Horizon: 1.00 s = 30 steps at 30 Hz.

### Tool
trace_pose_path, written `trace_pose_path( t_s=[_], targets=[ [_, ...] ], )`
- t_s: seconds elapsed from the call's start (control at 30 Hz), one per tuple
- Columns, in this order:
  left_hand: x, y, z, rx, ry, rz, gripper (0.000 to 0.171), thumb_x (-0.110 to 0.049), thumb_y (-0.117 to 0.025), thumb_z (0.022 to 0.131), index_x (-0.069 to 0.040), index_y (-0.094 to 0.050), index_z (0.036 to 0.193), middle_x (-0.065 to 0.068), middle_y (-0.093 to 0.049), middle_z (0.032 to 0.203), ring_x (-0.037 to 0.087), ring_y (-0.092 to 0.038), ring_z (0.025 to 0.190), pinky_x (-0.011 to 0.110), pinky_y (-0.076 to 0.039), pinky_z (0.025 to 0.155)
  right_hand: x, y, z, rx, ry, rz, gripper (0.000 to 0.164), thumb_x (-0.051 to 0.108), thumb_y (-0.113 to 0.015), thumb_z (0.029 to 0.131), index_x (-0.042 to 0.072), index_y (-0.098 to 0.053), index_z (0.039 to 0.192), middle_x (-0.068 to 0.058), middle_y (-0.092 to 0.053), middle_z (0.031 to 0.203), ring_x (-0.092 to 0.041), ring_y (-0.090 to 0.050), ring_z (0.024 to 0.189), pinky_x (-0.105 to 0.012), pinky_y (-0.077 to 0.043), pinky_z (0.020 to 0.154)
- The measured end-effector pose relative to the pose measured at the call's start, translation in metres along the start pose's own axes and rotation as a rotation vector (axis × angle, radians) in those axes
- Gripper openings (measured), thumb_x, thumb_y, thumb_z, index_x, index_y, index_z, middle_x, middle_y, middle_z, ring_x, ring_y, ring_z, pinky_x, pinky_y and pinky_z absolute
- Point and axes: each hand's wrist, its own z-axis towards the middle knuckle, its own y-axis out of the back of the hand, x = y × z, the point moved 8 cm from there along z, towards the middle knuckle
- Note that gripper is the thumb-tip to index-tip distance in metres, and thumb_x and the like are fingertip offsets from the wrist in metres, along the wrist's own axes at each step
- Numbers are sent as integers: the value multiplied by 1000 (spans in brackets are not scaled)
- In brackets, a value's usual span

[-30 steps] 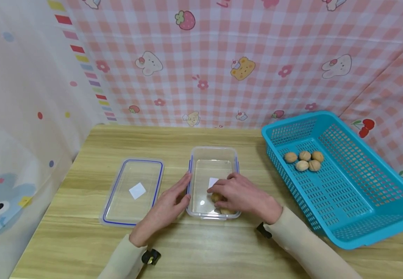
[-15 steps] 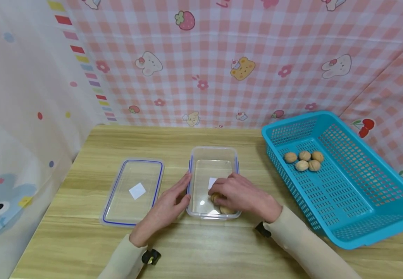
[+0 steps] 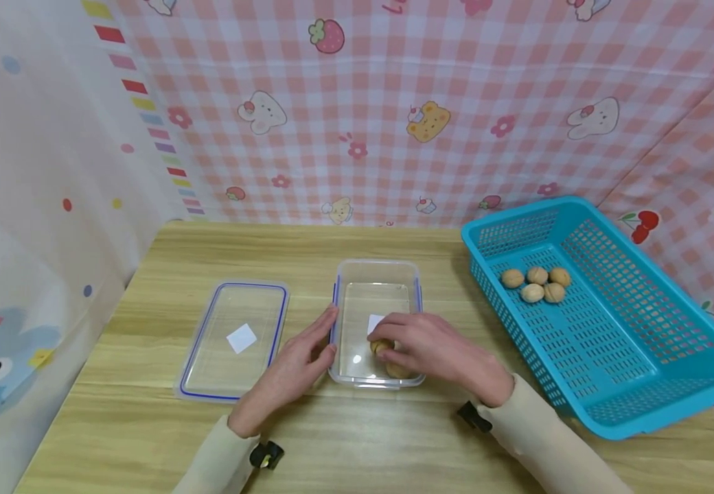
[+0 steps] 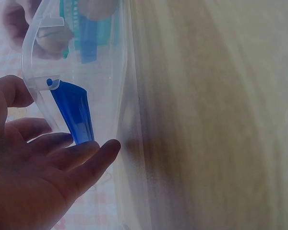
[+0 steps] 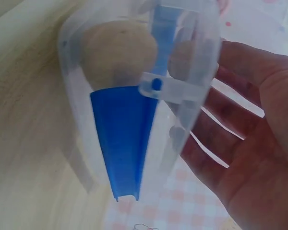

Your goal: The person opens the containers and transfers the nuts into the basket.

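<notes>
A clear plastic container (image 3: pixel 379 263) with blue side latches stands in the middle of the wooden table. My left hand (image 3: pixel 300 360) rests along its left side with relaxed fingers; in the left wrist view, the fingertips lie at a blue latch (image 4: pixel 76 108). My right hand (image 3: pixel 428 343) reaches over the right wall and holds a walnut (image 3: pixel 380 346) between thumb and fingers, low inside the container. Another walnut (image 3: pixel 397 371) lies in the near right corner, partly under that hand. Through the wall, the right wrist view shows this corner walnut (image 5: pixel 117 55) large above a blue latch (image 5: pixel 125 143).
A clear lid (image 3: pixel 233 370) with a blue seal and a white paper square (image 3: pixel 242 338) lies left of the container. To the right stands a turquoise basket (image 3: pixel 635 384) with several walnuts (image 3: pixel 533 293) at its far left. A patterned cloth (image 3: pixel 357 82) hangs behind the table.
My right wrist has shifted slightly right and toward me, while its fingertips stay at the walnut inside the container. My left hand keeps its place at the container's side.
</notes>
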Motion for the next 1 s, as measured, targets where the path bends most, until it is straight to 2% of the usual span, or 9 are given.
trace_pose_path(
  t_s=[0.33,0.73,0.87,1.0],
  targets=[
    [0,0,0,-12,-9,2,61,-13,-57,104,-4,-33,159,10,-28,167,28,-30,152,44,-28,123,7,23,-14,-105,-42,26,25,23,-77,96,11,-77,118,0,-73,118,-11,-70,98,-32,-62,81],
    [0,-1,1,-2,2,-1,61,-12,-58,105,-4,-32,159,10,-27,168,28,-29,152,45,-27,123,7,46,-28,-181,-97,68,25,24,-76,96,14,-76,119,3,-72,120,-12,-69,106,-31,-62,84],
    [0,-1,1,-3,7,-6,61,-12,-58,105,-5,-32,159,9,-27,168,27,-29,152,45,-28,123,9,57,-35,-260,-80,48,28,22,-80,92,12,-76,118,2,-73,118,-14,-70,107,-33,-62,84],
    [0,-1,1,-7,0,0,61,-12,-58,104,-4,-32,159,10,-27,168,28,-30,152,45,-28,123,11,68,-44,-354,-39,33,31,15,-83,88,11,-75,118,2,-74,115,-12,-71,100,-32,-63,78]
  ],
)
